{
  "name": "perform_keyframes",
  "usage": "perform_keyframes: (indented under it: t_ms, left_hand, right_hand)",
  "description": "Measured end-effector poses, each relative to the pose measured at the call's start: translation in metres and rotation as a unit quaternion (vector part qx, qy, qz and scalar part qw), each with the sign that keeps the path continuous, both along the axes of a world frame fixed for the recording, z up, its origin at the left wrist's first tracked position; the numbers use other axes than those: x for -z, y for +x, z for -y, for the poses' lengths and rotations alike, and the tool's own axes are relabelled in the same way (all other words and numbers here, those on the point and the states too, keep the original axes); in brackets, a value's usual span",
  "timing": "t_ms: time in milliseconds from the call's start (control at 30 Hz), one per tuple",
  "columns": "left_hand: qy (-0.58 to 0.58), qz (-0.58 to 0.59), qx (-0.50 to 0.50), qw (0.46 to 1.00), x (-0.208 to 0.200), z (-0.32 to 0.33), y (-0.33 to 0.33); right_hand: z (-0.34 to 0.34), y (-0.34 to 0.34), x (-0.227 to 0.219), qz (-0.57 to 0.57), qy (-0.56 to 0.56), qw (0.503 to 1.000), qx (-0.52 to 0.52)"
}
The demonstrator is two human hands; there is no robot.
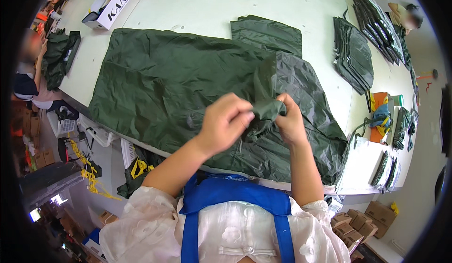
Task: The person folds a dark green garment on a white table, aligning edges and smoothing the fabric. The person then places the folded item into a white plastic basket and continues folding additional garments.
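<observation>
A large piece of dark green, slightly shiny fabric (165, 74) lies spread and wrinkled over the pale table in front of me. Its right part shows a greyer, glossier face. My right hand (290, 121) is closed on a raised, gathered fold of this fabric, thumb and fingers pinching it. Just left of that fold, my left hand (226, 124) is curled, thumb and forefinger pinched together at the fold's edge. What lies inside its other fingers is hidden. Below the hands the cloth bunches into a dark crumple.
Folded green fabric (266, 30) lies beyond the big piece. Stacks of dark green pouches (353, 53) lie at the right, near an orange and blue bundle (380, 117). A white box (114, 6) stands far left. Cardboard boxes (358, 223) sit lower right. Two other people are nearby.
</observation>
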State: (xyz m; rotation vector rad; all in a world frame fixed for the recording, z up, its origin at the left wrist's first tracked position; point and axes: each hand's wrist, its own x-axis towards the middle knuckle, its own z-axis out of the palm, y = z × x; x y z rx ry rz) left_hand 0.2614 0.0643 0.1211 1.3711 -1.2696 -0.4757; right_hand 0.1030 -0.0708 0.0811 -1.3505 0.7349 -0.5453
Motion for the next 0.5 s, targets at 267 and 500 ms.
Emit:
perform_keyframes:
  t_ms: [267, 500]
  left_hand:
    - [0.043, -0.150, 0.038, 0.987, -0.004, 0.000, -0.014]
    - [0.016, -0.417, -0.011, 0.909, 0.001, 0.018, -0.007]
  right_hand:
    - [0.011, 0.008, -0.032, 0.068, 0.217, 0.971, 0.070]
    - [0.010, -0.041, -0.027, 0.075, 0.260, 0.941, -0.203]
